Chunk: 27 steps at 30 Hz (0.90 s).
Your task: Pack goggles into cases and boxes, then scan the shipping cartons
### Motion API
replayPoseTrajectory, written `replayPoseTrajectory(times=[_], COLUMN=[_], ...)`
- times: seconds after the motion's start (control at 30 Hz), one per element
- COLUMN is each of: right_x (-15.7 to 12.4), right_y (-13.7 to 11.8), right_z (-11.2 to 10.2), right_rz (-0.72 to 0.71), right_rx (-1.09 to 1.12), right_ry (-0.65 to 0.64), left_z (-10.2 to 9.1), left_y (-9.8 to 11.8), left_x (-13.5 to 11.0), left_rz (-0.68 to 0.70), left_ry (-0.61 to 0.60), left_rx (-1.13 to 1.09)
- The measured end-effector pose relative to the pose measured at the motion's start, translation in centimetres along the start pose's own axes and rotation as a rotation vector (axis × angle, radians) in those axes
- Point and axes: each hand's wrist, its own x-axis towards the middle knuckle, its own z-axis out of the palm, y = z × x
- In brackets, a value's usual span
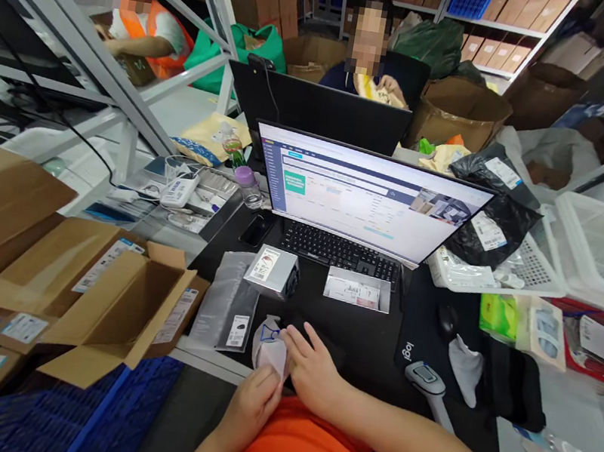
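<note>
**Low in the frame: two hands on one small white packet**

At the bottom centre of the frame, a small white packet (272, 349) sits between the person's two hands, just above the near edge of the black desk (370, 336). It is soft, rounded at the top and crumpled, with a blue line marking on its upper left. What is inside cannot be told.

The left hand (253, 400) comes up from below. Its fingers are curled and pinch the packet's lower edge. The right hand (314, 369) lies to the right of the packet, its fingers pressed together and laid flat across the packet's right side. Its thumb is hidden, so whether it pinches or only rests there cannot be told. The packet is thus above the left hand and left of the right hand, touching both.

Counted: one packet and two hands. Just above the packet stand one grey labelled box (272, 271) and one flat clear sleeve (357, 292) holding a printed slip. One grey bag (226, 306) lies flat to the left. One open cardboard box (122, 312) stands at lower left. One handheld scanner (430, 380) lies right of the hands, and one mouse (446, 321) lies above it. One keyboard (341, 251) sits under one lit monitor (367, 198) at centre. Two black bags (493, 229) with white labels lie at upper right. Two other people sit along the top of the frame.
</note>
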Motion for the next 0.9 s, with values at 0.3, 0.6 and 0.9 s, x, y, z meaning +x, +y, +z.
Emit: replayPoseTrajectory(times=[0.3,0.6,0.9], right_x=[-0.7,-1.4,-1.0], right_y=[0.7,-0.3,0.1], right_z=[1.6,1.5,-1.9], right_rz=[0.189,0.144,0.114], right_rx=[0.125,0.213,0.533], right_ry=[0.062,0.147,0.087], left_z=[-0.6,-0.3,-3.3], left_y=[-1.3,-3.5,1.8], left_x=[-0.6,0.2,2.0], left_rz=[-0.14,-0.571,0.144], left_ry=[0.03,0.21,-0.038], left_rx=[-0.045,-0.025,0.093])
